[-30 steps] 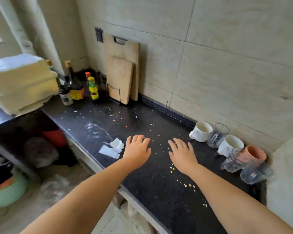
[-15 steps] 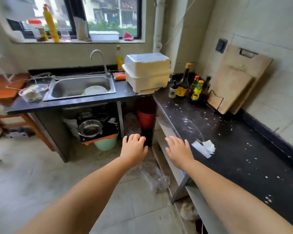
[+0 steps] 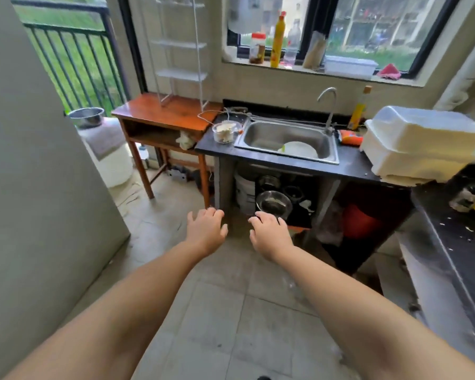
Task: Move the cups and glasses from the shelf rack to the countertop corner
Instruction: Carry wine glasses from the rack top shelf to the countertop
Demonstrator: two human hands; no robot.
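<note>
Reaching forward over the pale tiled floor (image 3: 258, 311), both bare hands are empty. Left hand (image 3: 205, 231): palm down, fingers loosely spread, grip apart, holding nothing. Right hand (image 3: 269, 234): palm down, fingers slightly curled and apart, grip likewise on nothing; the two hands sit side by side, not touching.

Task item, tall white wire shelf rack (image 3: 180, 50): several thin white tiers between slim white uprights, standing upright on the reddish-brown wooden side table (image 3: 159, 111) at the far left, against the wall beside the railed balcony opening. Its upper part is blurred and washed out by the light; whether cups or glasses stand on the tiers cannot be told. It stands well apart from both hands.

Other items:
- Dark stone bench (image 3: 348, 167), adjoining the wooden table on its right.
- Stainless steel sink (image 3: 261, 137) set into the bench, with a round white plate (image 3: 299, 150) lying in it and a curved metal tap (image 3: 328, 105) behind.
- Clear round bowl of pale contents (image 3: 225, 131), just left of the sink.
- White lidded plastic box (image 3: 420, 144), at the bench's right end.
- Metal bowls (image 3: 273, 201), under the bench.
- Yellow bottle (image 3: 277, 39), on the window sill.
</note>
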